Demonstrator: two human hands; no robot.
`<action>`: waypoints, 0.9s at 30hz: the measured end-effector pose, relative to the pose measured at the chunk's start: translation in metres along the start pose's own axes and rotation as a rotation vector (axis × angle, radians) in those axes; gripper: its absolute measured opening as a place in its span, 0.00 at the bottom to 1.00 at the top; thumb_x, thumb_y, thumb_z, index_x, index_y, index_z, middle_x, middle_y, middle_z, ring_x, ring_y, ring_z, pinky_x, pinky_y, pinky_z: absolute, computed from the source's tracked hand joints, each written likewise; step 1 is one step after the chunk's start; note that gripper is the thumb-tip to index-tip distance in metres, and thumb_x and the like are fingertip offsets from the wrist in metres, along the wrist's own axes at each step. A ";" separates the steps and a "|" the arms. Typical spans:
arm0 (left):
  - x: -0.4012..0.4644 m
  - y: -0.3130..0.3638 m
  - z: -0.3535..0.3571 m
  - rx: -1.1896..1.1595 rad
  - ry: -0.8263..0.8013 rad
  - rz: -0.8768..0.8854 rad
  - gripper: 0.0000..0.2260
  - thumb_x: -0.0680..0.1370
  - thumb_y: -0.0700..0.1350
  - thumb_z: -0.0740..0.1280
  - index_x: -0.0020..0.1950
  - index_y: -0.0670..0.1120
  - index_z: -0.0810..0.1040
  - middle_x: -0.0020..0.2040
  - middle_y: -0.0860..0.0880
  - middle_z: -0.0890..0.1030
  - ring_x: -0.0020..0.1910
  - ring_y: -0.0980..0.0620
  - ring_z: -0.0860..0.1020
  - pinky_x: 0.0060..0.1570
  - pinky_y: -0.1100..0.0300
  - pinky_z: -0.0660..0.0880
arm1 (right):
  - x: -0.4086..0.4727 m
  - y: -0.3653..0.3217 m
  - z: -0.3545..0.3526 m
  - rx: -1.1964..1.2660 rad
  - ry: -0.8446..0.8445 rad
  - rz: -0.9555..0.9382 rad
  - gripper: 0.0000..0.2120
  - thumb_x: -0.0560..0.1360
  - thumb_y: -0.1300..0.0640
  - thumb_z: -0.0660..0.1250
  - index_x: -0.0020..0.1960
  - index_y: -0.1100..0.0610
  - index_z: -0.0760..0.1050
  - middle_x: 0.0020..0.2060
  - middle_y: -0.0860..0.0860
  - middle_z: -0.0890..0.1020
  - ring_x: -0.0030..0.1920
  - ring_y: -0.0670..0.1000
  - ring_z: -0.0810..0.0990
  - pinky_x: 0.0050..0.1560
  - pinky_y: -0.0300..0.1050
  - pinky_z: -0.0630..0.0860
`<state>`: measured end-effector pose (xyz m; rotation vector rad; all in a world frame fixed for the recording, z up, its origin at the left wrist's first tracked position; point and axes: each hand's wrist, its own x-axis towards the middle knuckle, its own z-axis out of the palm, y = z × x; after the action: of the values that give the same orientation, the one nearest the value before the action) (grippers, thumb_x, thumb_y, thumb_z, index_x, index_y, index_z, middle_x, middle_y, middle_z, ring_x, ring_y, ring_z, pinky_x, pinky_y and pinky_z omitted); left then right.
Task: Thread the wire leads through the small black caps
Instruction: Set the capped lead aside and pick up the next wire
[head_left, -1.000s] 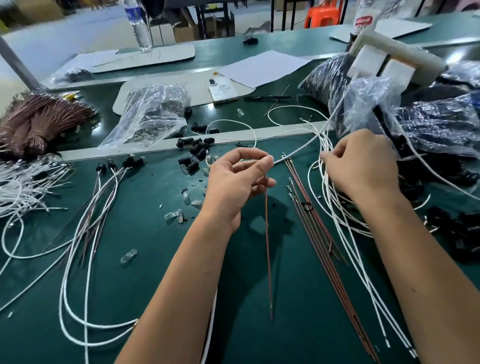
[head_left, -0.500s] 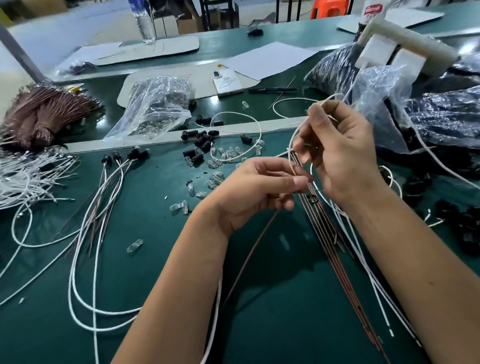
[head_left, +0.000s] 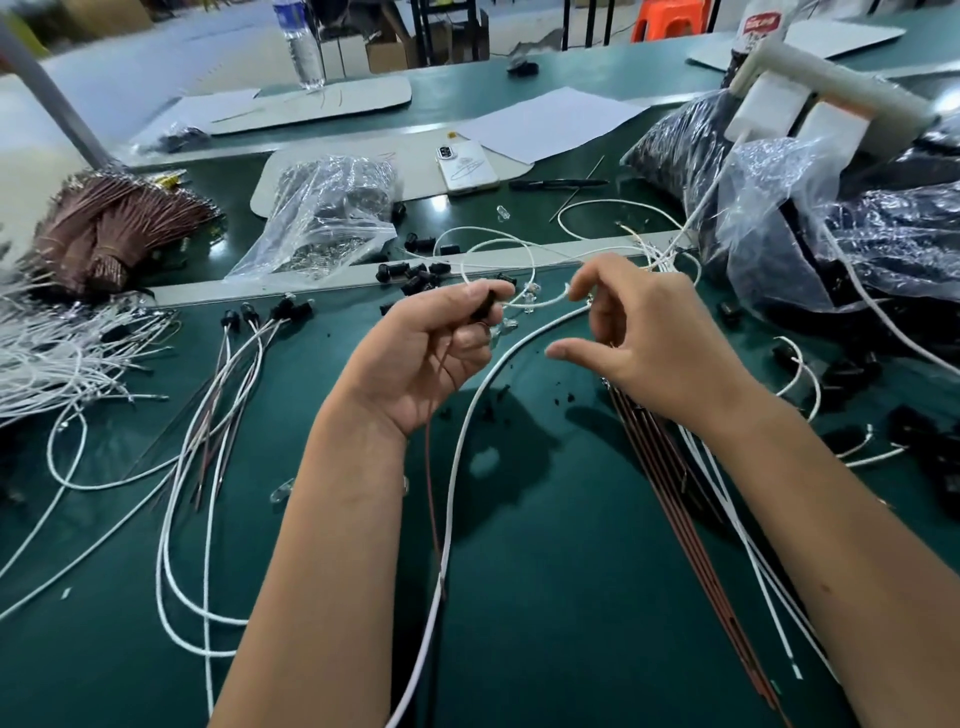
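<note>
Closest to the person, a long white wire (head_left: 457, 467) and a thin red wire (head_left: 431, 493) hang down over the green worktop (head_left: 545, 597). Both lead up to the left hand (head_left: 421, 358). That hand is curled, and its thumb and finger pinch a small black cap (head_left: 485, 306), with the wires running down from it. The right hand (head_left: 654, 338) is just beside it. Its thumb and first finger pinch the end of a white wire (head_left: 550, 300) that points at the cap; the other fingers are loosely spread. It looks like this wire is not through the cap yet.

To the left lie some finished wires with caps (head_left: 270, 317) on their ends, so part of the job is done. A lot is left: red wires (head_left: 675, 493) lie under the right arm, loose black caps (head_left: 421, 275) sit a bit farther back, and a big pile of white wires (head_left: 57, 353) waits on the far left.

There is open green room between the arms. Farther back, a pale strip (head_left: 270, 291) crosses the worktop, and plastic bags (head_left: 857, 234) crowd the right side.
</note>
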<state>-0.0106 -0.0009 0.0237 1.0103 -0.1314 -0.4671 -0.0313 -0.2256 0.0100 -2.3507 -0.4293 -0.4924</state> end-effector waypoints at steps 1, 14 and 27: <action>-0.001 0.000 0.000 0.020 -0.006 -0.006 0.11 0.74 0.41 0.66 0.46 0.39 0.86 0.38 0.47 0.78 0.26 0.61 0.69 0.30 0.71 0.69 | 0.000 -0.001 0.000 -0.006 0.046 -0.004 0.20 0.70 0.45 0.81 0.53 0.52 0.75 0.32 0.46 0.77 0.32 0.46 0.75 0.38 0.46 0.75; 0.001 -0.003 0.000 0.250 0.105 0.059 0.12 0.69 0.41 0.77 0.51 0.45 0.86 0.42 0.46 0.83 0.29 0.55 0.75 0.33 0.67 0.74 | 0.004 -0.006 -0.001 0.826 0.082 0.363 0.03 0.74 0.60 0.76 0.47 0.60 0.86 0.31 0.53 0.83 0.28 0.47 0.79 0.28 0.36 0.75; -0.002 -0.012 0.012 0.532 -0.017 0.167 0.13 0.67 0.32 0.79 0.46 0.46 0.84 0.43 0.46 0.84 0.39 0.52 0.81 0.44 0.63 0.78 | 0.002 -0.017 -0.004 0.899 0.050 0.235 0.08 0.72 0.56 0.76 0.44 0.61 0.83 0.35 0.57 0.85 0.28 0.51 0.80 0.26 0.40 0.75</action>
<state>-0.0196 -0.0145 0.0199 1.5020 -0.3653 -0.2908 -0.0379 -0.2157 0.0231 -1.4861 -0.2621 -0.1780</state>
